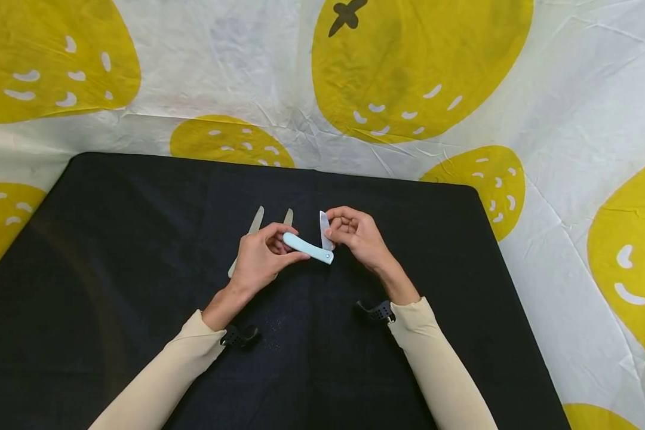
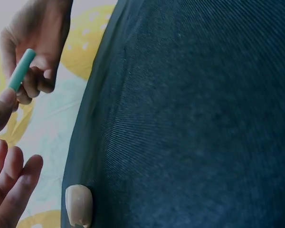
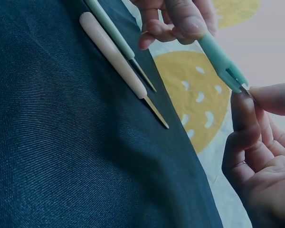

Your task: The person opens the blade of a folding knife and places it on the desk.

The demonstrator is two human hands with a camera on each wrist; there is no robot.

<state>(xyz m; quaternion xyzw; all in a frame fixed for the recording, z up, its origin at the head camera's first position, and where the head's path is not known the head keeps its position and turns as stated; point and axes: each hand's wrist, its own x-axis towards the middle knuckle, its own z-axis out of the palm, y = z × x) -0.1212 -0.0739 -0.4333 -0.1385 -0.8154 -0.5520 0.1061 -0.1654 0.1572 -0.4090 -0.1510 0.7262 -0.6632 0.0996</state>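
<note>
A folding knife with a light blue handle [image 1: 307, 247] is held above the table. My left hand [image 1: 258, 254] pinches the handle between thumb and fingers. My right hand [image 1: 360, 237] pinches the blade [image 1: 324, 227], which stands at a wide angle to the handle. In the right wrist view, the handle's slotted end [image 3: 230, 76] shows, with fingertips covering most of the blade. On the table behind my left hand lie two more knives with blades out, a cream-handled knife [image 3: 111, 52] and a pale green-handled knife [image 3: 111, 28]. The left hand partly hides them in the head view.
A black cloth [image 1: 140, 239] covers the table. Behind it hangs a white sheet [image 1: 236, 48] with large yellow shapes. Dark straps [image 1: 377, 311] are on both wrists. Small pale specks [image 1: 274, 331] dot the cloth near the left wrist.
</note>
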